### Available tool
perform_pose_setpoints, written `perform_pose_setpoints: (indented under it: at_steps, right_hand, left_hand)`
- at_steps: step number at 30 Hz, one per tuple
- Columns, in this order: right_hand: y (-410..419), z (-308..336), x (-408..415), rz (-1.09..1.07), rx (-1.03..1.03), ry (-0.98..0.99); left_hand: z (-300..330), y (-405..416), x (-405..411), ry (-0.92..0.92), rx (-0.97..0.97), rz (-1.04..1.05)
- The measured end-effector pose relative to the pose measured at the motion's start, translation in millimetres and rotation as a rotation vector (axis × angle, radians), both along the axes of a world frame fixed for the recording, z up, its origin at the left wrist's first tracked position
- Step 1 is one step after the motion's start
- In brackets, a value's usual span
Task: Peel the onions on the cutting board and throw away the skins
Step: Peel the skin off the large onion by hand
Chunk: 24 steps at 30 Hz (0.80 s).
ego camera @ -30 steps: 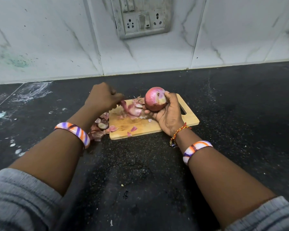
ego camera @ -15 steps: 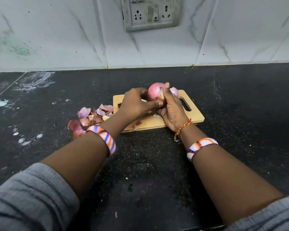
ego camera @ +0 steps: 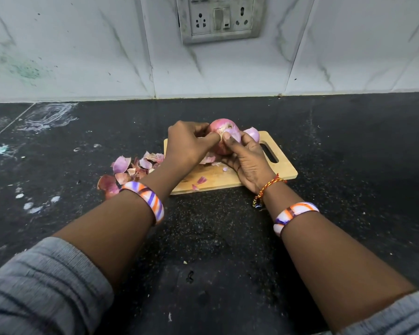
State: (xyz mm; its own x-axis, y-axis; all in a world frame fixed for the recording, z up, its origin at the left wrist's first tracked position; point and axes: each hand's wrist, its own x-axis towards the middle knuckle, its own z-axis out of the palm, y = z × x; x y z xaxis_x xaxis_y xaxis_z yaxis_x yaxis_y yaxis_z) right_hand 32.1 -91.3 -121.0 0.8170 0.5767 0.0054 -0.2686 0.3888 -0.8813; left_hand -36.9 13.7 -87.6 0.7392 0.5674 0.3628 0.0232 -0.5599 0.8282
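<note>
Since the earlier frame the left hand (ego camera: 188, 143) is pinching skin on the red onion (ego camera: 224, 134), which the right hand (ego camera: 246, 158) is cradling above the cutting board (ego camera: 279, 171); peeling toward nine o'clock, onto the skin pile (ego camera: 131, 170), should be cleanest.

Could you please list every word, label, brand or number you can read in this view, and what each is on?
None can be read.
The switch and socket plate on the wall shows no legible marking.
The cutting board, onion and bangles carry no text.
</note>
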Motion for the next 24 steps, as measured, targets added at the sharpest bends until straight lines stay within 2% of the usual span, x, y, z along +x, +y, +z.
perform_pose_setpoints:
  at_steps: [6,15,18,24]
  right_hand:
    - [-1,2,0,-0.018,0.014,0.020]
    - [-4,3,-1,0.010,0.023,0.008]
    - [-4,3,0,0.023,0.040,0.015]
    - [-6,1,3,0.177,0.025,-0.041]
  left_hand:
    - [0,5,3,-0.042,0.118,0.002]
    - [7,17,6,-0.038,0.156,0.050]
    - [11,16,6,-0.036,0.241,0.070]
    - [14,9,4,-0.073,0.311,0.045]
